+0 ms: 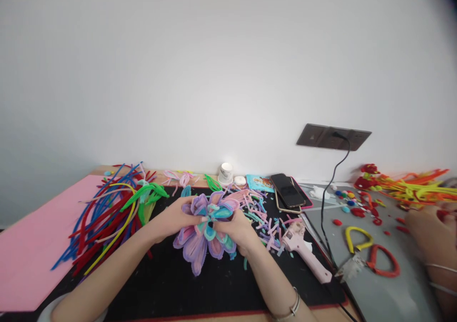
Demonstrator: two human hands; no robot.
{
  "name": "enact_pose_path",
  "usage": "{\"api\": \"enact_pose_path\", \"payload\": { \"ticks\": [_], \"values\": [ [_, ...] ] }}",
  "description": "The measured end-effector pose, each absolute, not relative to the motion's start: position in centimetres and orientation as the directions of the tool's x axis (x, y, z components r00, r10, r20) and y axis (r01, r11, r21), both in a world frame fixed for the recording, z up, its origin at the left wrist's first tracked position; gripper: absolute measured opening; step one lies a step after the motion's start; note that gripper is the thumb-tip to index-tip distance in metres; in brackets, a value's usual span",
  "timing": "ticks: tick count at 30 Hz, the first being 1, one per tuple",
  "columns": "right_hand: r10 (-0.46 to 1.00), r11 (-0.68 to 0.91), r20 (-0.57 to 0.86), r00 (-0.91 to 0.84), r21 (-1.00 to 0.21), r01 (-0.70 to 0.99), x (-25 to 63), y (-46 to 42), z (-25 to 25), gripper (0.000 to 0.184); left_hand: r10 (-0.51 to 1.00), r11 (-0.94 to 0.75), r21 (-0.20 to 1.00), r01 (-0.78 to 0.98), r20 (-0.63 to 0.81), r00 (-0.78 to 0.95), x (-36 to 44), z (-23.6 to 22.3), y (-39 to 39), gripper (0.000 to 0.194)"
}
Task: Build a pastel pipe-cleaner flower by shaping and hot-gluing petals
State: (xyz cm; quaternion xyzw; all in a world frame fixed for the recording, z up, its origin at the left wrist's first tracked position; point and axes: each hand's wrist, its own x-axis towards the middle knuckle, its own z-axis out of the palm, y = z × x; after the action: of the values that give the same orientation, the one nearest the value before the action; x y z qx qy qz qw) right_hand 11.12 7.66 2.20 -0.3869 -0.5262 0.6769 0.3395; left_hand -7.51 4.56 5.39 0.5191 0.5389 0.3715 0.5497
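Observation:
A layered flower made of fuzzy pipe cleaners, in purple, pink and teal, is held over the black mat. My left hand grips its petals from the left, the thumb close to the flower's centre. From the right, my right hand closes on the petals, its thumb also pressed near the middle. Some fingers of both hands are hidden behind the flower. Cut pastel pipe cleaner pieces lie scattered just right of it.
Long pipe cleaners lie left beside pink paper. A pink glue gun, black cord, wire cutters, phone and paper cup stand around. A co-worker's hands are at far right.

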Motion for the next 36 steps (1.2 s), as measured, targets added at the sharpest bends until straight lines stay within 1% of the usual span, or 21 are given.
{"api": "enact_pose_path", "payload": {
  "ticks": [5, 9, 15, 17, 19, 20, 21, 23, 24, 25, 26, 27, 28, 29, 30, 31, 32, 33, 34, 35, 36],
  "values": [
    [0.882, -0.215, -0.183, -0.434, -0.976, -0.026, 11.1, 7.7, 2.1, 0.01, 0.97, 0.168, 0.974, 0.151, -0.191, 0.153, -7.3, 5.2, 4.7, 0.048],
    [0.879, -0.199, -0.166, -0.446, -0.98, -0.027, 11.1, 7.7, 2.2, 0.01, 0.967, 0.169, 0.976, 0.14, -0.192, 0.165, -7.3, 5.1, 4.7, 0.044],
    [0.883, -0.184, -0.152, -0.443, -0.982, -0.031, 11.0, 7.7, 2.2, 0.011, 0.969, 0.144, 0.981, 0.127, -0.166, 0.183, -7.1, 4.9, 4.8, 0.031],
    [0.881, -0.18, -0.142, -0.452, -0.983, -0.04, 11.0, 7.6, 2.4, 0.011, 0.966, 0.161, 0.983, 0.093, -0.176, 0.189, -7.1, 4.9, 4.8, 0.031],
    [0.877, -0.177, -0.127, -0.464, -0.982, -0.065, 11.3, 7.7, 2.7, 0.008, 0.959, 0.202, 0.979, 0.023, -0.203, 0.196, -7.3, 4.9, 4.9, 0.034],
    [0.864, -0.193, -0.135, -0.484, -0.979, -0.071, 11.6, 7.7, 3.0, 0.012, 0.953, 0.229, 0.973, -0.021, -0.219, 0.21, -7.4, 4.9, 4.9, 0.034],
    [0.848, -0.215, -0.154, -0.507, -0.975, -0.063, 12.2, 7.7, 3.4, 0.021, 0.942, 0.262, 0.963, -0.061, -0.241, 0.231, -7.6, 4.8, 4.9, 0.034],
    [0.848, -0.216, -0.194, -0.494, -0.976, 0.014, 14.2, 7.5, 4.3, 0.038, 0.915, 0.34, 0.933, -0.116, -0.299, 0.272, -8.2, 4.7, 4.9, 0.031],
    [0.872, -0.178, -0.198, -0.447, -0.98, 0.088, 15.6, 7.4, 4.7, 0.042, 0.901, 0.38, 0.916, -0.13, -0.334, 0.278, -8.5, 4.5, 4.9, 0.029],
    [0.916, -0.112, -0.174, -0.362, -0.976, 0.188, 17.2, 7.2, 5.1, 0.041, 0.888, 0.418, 0.898, -0.137, -0.371, 0.271, -8.9, 4.3, 5.0, 0.027],
    [0.955, -0.029, -0.118, -0.272, -0.951, 0.309, 19.1, 7.0, 5.5, 0.038, 0.874, 0.454, 0.879, -0.144, -0.408, 0.263, -9.3, 3.9, 5.0, 0.026],
    [0.979, 0.03, -0.062, -0.196, -0.898, 0.438, 21.0, 6.7, 5.7, 0.034, 0.857, 0.491, 0.857, -0.155, -0.442, 0.265, -9.6, 3.6, 5.1, 0.025],
    [0.993, 0.043, -0.03, -0.118, -0.82, 0.57, 22.9, 6.5, 5.7, 0.035, 0.839, 0.523, 0.834, -0.173, -0.468, 0.279, -9.9, 3.1, 5.2, 0.024],
    [1.0, 0.013, -0.011, -0.03, -0.711, 0.703, 24.7, 6.2, 5.5, 0.039, 0.82, 0.553, 0.81, -0.194, -0.487, 0.301, -10.1, 2.7, 5.4, 0.024],
    [0.999, -0.017, 0.019, 0.033, -0.568, 0.823, 26.2, 6.0, 5.1, 0.039, 0.805, 0.574, 0.789, -0.219, -0.497, 0.323, -10.2, 2.2, 5.6, 0.022],
    [0.998, -0.035, 0.028, 0.051, -0.407, 0.913, 27.4, 5.9, 4.6, 0.038, 0.795, 0.592, 0.767, -0.247, -0.504, 0.339, -10.3, 1.8, 5.8, 0.021],
    [0.998, -0.046, 0.02, 0.052, -0.255, 0.966, 28.3, 5.7, 3.9, 0.037, 0.787, 0.605, 0.747, -0.276, -0.508, 0.351, -10.2, 1.4, 5.9, 0.019],
    [0.999, -0.049, 0.002, 0.05, -0.141, 0.989, 28.8, 5.7, 3.1, 0.035, 0.781, 0.616, 0.727, -0.305, -0.51, 0.36, -10.1, 1.1, 6.1, 0.018],
    [0.999, -0.05, -0.019, 0.049, -0.068, 0.996, 29.0, 5.6, 2.4, 0.034, 0.775, 0.625, 0.707, -0.331, -0.511, 0.373, -9.9, 0.8, 6.2, 0.017],
    [0.998, -0.059, -0.04, 0.058, -0.033, 0.998, 29.0, 5.7, 1.8, 0.033, 0.766, 0.636, 0.686, -0.354, -0.508, 0.394, -9.7, 0.5, 6.3, 0.018],
    [0.996, -0.073, -0.055, 0.071, -0.031, 0.997, 28.8, 5.7, 1.4, 0.033, 0.76, 0.643, 0.667, -0.376, -0.496, 0.42, -9.5, 0.3, 6.2, 0.02]
  ]
}}
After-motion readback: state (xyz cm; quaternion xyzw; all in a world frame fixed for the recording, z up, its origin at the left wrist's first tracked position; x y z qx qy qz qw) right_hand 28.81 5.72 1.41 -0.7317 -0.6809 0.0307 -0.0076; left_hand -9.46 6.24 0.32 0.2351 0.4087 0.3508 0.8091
